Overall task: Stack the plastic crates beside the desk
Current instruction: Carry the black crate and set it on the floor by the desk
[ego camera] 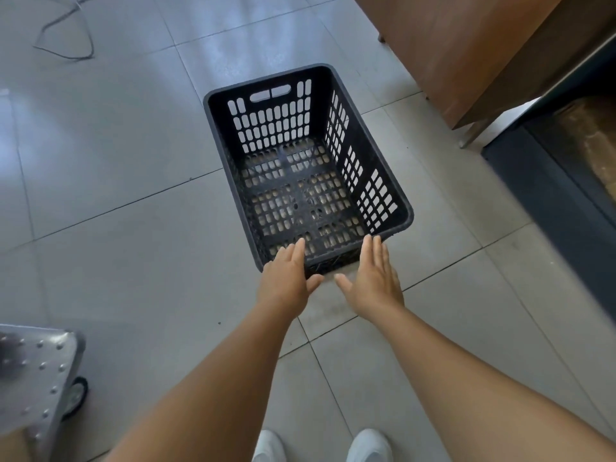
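Observation:
A black slotted plastic crate [386, 191] stands upright on the grey tiled floor, empty, its long side running away from me. My left hand [288, 276] hovers flat over the crate's near left corner, fingers together and thumb spread. My right hand [375, 276] is flat at the near right corner, fingertips at the rim. Neither hand grips anything. The brown wooden desk [473, 51] stands at the upper right, a short gap from the crate.
A dark cabinet or shelf edge [546, 181] runs along the right. A riveted metal case on wheels [36, 378] sits at the lower left. A loose cable [66, 35] lies on the floor at the top left. My white shoes [368, 446] show at the bottom.

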The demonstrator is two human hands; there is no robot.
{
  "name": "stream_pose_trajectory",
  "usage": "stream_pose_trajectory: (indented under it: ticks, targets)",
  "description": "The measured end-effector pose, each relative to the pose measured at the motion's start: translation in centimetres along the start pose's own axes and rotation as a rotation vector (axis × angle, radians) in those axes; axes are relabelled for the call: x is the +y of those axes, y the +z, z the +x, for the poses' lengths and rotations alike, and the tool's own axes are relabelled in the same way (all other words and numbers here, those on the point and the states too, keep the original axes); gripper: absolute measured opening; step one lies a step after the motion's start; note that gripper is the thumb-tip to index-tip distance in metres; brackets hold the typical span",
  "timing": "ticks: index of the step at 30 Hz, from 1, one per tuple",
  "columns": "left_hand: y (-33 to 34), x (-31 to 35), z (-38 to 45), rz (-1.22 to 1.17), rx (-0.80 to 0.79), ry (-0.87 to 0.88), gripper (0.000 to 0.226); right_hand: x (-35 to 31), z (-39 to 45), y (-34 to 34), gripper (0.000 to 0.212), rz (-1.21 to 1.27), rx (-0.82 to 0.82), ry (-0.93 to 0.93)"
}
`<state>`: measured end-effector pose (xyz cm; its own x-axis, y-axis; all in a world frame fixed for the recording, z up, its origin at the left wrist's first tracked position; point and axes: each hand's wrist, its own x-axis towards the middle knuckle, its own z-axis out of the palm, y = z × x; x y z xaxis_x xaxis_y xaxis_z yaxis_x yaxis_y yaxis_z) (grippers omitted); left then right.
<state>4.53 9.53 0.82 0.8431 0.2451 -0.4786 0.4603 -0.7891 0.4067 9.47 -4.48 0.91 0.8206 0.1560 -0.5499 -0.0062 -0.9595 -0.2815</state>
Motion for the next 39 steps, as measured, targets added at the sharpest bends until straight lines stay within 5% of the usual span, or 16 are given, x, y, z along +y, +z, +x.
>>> stream_pose_trajectory:
  ticks: [10,20,30,39]
  targets:
    - [-8.6,9.3,-11.6,-0.057,0.021,0.107,0.082,1.6,-14.0,-10.9,0.091,0.298,0.109,0.117]
    - [-11.8,21.4,-26.6,-0.174,-0.160,0.450,0.079,7.4,-33.3,-17.5,0.084,0.747,0.458,0.374]
    - [-4.2,31.2,-38.9,0.024,-0.347,0.736,0.074,19.5,-49.4,-15.8,0.082,0.897,0.731,0.720]
    - [8.1,33.6,-44.3,0.399,-0.387,0.835,0.076,30.9,-60.0,-5.7,0.084,1.008,0.759,1.028]
